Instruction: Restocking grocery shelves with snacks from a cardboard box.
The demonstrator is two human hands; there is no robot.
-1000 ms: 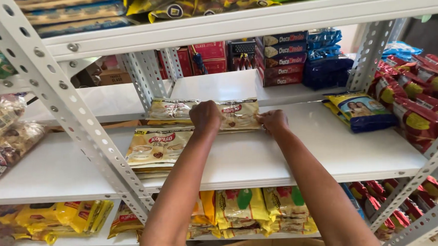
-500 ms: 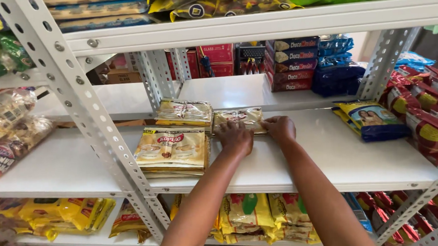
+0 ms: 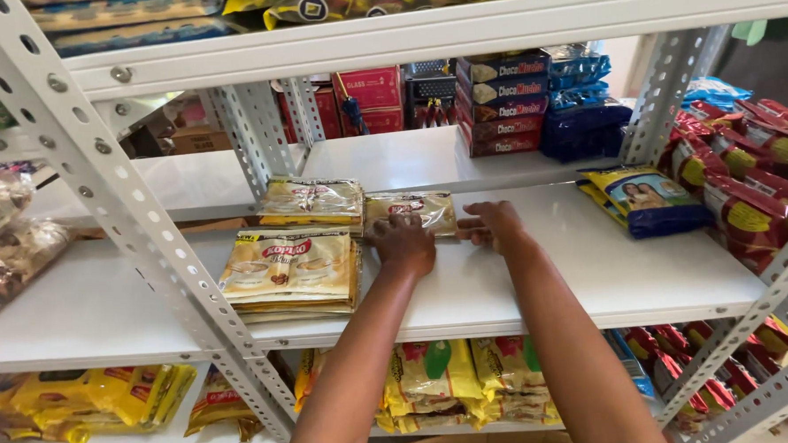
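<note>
Covering the near edge of a flat gold sachet pack [image 3: 411,210], the left hand [image 3: 404,243] lies palm down with its fingers spread on the wrapper, so that part of the pack stays hidden. The right hand [image 3: 493,226] rests just beside the pack's right end, fingers pointing left and touching its edge; neither hand is closed around it, and whether the fingertips press or merely rest cannot be told. The pack is shiny, gold and cream with a red patch in the middle, lying flat near the middle of the white shelf [image 3: 591,275], toward its back edge. Just beside its left end sits a second gold pack [image 3: 313,201], and nearer the front edge a stack of gold packs [image 3: 290,272], partly cut by the grey perforated upright [image 3: 127,202]. A yellow and blue bag [image 3: 645,200] lies toward the shelf's right edge.
</note>
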